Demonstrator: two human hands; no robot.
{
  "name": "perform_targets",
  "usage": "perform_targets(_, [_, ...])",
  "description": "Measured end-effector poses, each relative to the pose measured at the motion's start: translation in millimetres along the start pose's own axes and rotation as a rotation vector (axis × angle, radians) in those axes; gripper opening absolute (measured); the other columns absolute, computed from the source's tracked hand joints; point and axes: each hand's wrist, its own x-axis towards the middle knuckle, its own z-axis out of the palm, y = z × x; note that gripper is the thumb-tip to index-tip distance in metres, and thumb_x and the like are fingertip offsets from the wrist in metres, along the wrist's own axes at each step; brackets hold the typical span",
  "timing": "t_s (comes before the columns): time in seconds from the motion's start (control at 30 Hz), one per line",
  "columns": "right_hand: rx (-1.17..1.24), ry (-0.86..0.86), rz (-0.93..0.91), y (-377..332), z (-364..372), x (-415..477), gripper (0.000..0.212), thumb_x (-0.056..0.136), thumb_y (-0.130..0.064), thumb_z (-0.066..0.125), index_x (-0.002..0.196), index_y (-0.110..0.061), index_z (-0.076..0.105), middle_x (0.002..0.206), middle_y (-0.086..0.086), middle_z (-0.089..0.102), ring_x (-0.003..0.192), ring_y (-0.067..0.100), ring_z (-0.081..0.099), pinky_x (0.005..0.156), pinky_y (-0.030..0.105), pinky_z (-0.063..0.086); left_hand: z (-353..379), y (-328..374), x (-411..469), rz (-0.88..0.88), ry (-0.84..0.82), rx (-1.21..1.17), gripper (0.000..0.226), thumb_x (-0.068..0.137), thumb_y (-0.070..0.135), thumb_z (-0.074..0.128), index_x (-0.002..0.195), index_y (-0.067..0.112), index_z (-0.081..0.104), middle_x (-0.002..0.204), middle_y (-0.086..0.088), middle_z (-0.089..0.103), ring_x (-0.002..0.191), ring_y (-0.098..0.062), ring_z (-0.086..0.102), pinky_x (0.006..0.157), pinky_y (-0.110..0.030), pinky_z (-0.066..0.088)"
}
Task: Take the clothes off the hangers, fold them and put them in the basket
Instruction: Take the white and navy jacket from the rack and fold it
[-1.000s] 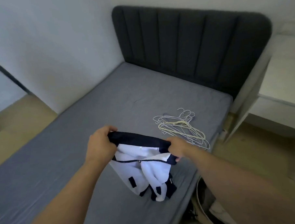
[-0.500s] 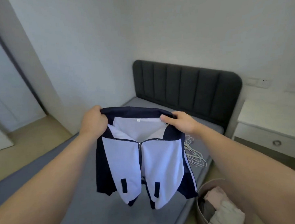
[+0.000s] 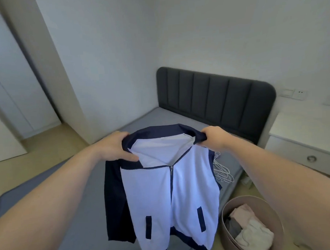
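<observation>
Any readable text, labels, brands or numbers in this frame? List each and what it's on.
No readable text in this frame.
jacket: no print or logo shows on the front, and no label shows inside the collar.
wall socket: plain face, any marking is too small to tell.
basket and the folded clothes in it: no lettering shows.

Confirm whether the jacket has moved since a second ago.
Yes. The jacket has risen off the bed: earlier bunched on it, it now hangs unfurled from the left hand and right hand.
</observation>
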Motion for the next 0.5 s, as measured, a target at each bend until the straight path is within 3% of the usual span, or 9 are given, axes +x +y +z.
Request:
perform_targets(0.07, [0.131, 0.059, 0.042, 0.9, 11.3, -3.7, 0.036, 0.086, -0.043, 0.066, 0.087, -0.008, 0.059, 0.081, 0.006, 0.064, 0.078, 0.026, 0.062, 0.06, 0.031, 0.043, 6.8, -9.5, -0.6, 0.008, -0.055, 0.252, 0.065, 0.047, 0.044, 0.088, 0.102, 0.03, 0.058, 0.102, 0.007, 0.059, 0.096, -0.01, 0.058, 0.082, -0.035, 0.055])
perform_targets(0.13, [0.245, 0.061, 0.049, 2.8, 17.1, -7.8, 0.037, 0.08, -0.044, 0.074, 0.087, -0.011, 0.06, 0.078, 0.001, 0.063, 0.073, 0.022, 0.061, 0.06, 0.029, 0.044, 10.5, -19.4, 2.7, 0.03, -0.027, 0.435, 0.055, 0.053, 0.034, 0.084, 0.099, 0.027, 0.055, 0.097, 0.004, 0.052, 0.095, -0.013, 0.052, 0.079, -0.031, 0.05])
perform_targets(0.27, [0.184, -0.252, -0.003, 10.8, 13.5, -13.9, 0.031, 0.066, -0.02, 0.082, 0.092, -0.021, 0.065, 0.09, -0.002, 0.072, 0.086, 0.019, 0.069, 0.079, 0.038, 0.057, 7.0, -40.2, 5.5, 0.057, 0.148, 0.545, 0.001, 0.074, 0.01, 0.059, 0.074, 0.011, 0.059, 0.078, -0.005, 0.057, 0.08, -0.026, 0.058, 0.066, -0.038, 0.049])
perform_targets(0.33, [0.055, -0.323, -0.01, 13.5, 11.7, -13.1, 0.026, 0.066, -0.007, 0.075, 0.086, -0.022, 0.065, 0.085, -0.002, 0.072, 0.083, 0.022, 0.069, 0.076, 0.038, 0.055, 7.3, -50.2, 5.7, 0.0, 0.226, 0.506, 0.008, 0.074, 0.005, 0.054, 0.071, 0.008, 0.061, 0.073, -0.006, 0.061, 0.073, -0.029, 0.06, 0.061, -0.037, 0.049])
perform_targets(0.43, [-0.051, -0.161, 0.022, 10.0, 16.0, -7.1, 0.013, 0.073, -0.015, 0.069, 0.069, -0.021, 0.058, 0.067, -0.002, 0.063, 0.068, 0.022, 0.06, 0.06, 0.031, 0.045, 12.6, -53.3, 6.2, -0.044, 0.371, 0.348, 0.011, 0.081, 0.002, 0.055, 0.074, 0.009, 0.059, 0.071, -0.004, 0.061, 0.07, -0.028, 0.056, 0.056, -0.034, 0.043])
perform_targets(0.5, [-0.036, 0.041, 0.074, 6.6, 19.3, -2.9, 0.019, 0.076, -0.03, 0.071, 0.07, -0.016, 0.06, 0.066, 0.002, 0.062, 0.067, 0.022, 0.06, 0.056, 0.031, 0.044, 15.2, -47.4, 9.1, -0.053, 0.496, 0.204, 0.013, 0.095, 0.012, 0.054, 0.082, 0.011, 0.055, 0.076, -0.003, 0.059, 0.072, -0.026, 0.052, 0.059, -0.034, 0.037])
